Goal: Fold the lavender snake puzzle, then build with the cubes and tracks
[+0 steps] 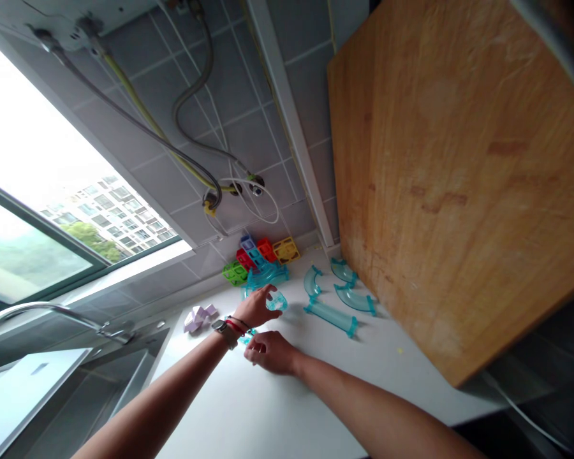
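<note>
My left hand (257, 308), a watch and red band at its wrist, curves its thumb and fingers around a clear teal plastic piece (278, 301). Just below it, my right hand (273, 352) has its fingers curled together beside another small teal piece (245, 338), partly hidden by both hands. The fingertips seem to pinch that piece. Right of the hands lie a straight teal tube track (332, 318) and several curved teal tracks (355, 298). More teal parts (266, 274) are heaped behind my left hand.
Coloured open-frame blocks, among them a yellow one (286, 250) and a green one (234, 273), sit against the tiled wall. Pale purple blocks (199, 317) lie left on the white counter (239, 414). A large wooden board (440, 191) leans at right; a sink tap (52, 307) is at left.
</note>
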`<state>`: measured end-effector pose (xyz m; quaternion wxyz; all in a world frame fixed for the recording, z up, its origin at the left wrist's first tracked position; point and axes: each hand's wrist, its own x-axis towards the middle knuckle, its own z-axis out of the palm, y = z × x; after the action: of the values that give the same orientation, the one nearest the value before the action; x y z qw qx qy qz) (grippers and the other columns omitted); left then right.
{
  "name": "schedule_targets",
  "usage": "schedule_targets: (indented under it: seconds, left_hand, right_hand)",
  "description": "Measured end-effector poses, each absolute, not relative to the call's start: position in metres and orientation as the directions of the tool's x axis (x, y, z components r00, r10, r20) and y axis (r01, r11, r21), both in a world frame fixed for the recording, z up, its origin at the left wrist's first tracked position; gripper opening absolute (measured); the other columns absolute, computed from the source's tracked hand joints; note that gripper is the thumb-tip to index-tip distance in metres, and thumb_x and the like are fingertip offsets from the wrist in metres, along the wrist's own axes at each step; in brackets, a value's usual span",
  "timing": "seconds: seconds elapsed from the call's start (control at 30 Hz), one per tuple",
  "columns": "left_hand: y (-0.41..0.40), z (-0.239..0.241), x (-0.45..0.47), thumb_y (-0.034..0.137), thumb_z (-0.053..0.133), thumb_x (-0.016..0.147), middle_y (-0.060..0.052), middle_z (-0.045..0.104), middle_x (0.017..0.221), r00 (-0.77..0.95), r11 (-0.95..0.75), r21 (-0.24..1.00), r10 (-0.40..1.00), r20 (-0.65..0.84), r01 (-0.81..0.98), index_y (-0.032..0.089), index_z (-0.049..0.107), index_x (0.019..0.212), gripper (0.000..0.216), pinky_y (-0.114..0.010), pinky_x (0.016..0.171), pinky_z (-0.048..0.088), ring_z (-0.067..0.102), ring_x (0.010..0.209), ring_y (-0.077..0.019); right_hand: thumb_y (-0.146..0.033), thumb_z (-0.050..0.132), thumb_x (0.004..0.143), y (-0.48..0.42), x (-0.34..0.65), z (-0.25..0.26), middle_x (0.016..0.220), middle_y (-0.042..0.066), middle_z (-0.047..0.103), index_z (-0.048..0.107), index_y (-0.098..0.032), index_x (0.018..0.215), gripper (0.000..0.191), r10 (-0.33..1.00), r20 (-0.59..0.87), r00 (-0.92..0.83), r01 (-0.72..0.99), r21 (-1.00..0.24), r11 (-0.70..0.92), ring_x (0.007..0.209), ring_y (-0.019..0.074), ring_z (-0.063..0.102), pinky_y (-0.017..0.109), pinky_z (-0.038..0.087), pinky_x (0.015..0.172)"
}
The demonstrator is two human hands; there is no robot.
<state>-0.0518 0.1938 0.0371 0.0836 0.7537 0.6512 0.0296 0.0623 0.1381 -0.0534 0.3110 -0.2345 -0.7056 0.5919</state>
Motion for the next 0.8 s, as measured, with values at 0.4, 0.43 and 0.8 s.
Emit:
schedule_targets:
  seconds: [0.4,0.43,0.8]
  left_hand:
    - [0.188,0.031,-0.049,0.038,0.085,0.071,-0.008,0.075,0.110,0.173,-0.150,0.214,0.981,-0.091,0.965,0.025,0.061,0.128,0.064,-0.041,0.085,0.057,0.073,0.097,-0.0292]
    - [0.186,0.028,-0.048,0.037,0.086,0.070,-0.008,0.075,0.110,0.174,-0.149,0.224,0.980,-0.094,0.963,0.025,0.060,0.129,0.066,-0.042,0.086,0.057,0.073,0.097,-0.0293]
    - [0.124,0.029,-0.087,0.051,0.055,0.100,-0.013,0.061,0.141,0.043,-0.106,0.383,0.985,0.168,0.918,0.027,0.047,0.142,0.050,-0.047,0.099,0.056,0.066,0.122,-0.0281]
  right_hand:
    - [-0.025,0.068,0.087,0.137,0.062,-0.050,0.075,0.000,0.072,0.074,-0.019,0.083,0.009,0.697,0.169,-0.697,-0.049,-0.981,0.188,0.072,0.0156,0.064,0.025,0.047,0.068]
    - [-0.022,0.067,0.087,0.137,0.061,-0.050,0.075,0.001,0.072,0.073,-0.018,0.081,0.009,0.696,0.175,-0.697,-0.055,-0.980,0.192,0.072,0.0156,0.065,0.025,0.047,0.069]
    - [-0.026,0.072,0.082,0.139,0.067,-0.052,0.076,0.002,0.075,0.075,-0.017,0.081,0.009,0.700,0.173,-0.693,-0.080,-0.983,0.164,0.071,0.0160,0.065,0.023,0.045,0.064]
